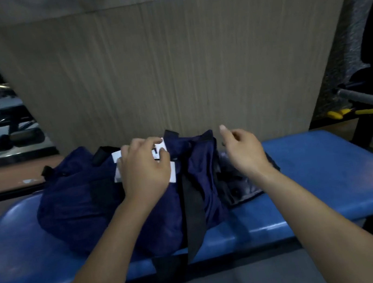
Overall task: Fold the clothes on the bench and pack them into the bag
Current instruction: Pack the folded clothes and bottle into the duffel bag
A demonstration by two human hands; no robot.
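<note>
A navy blue bag [76,207] with black straps [193,211] lies on the blue padded bench [331,167]. My left hand [144,170] grips a folded white garment with dark print [116,157] at the bag's top opening. My right hand [243,149] hovers just right of the bag, fingers relaxed and holding nothing. Below it a dark grey garment [238,184] lies crumpled on the bench, against the bag's right side.
A tall brown cardboard panel [169,70] stands right behind the bench. Gym equipment with a padded roller [9,141] is at the far left, and a machine with a grey handle [361,97] at the right. The bench's right half is bare blue padding.
</note>
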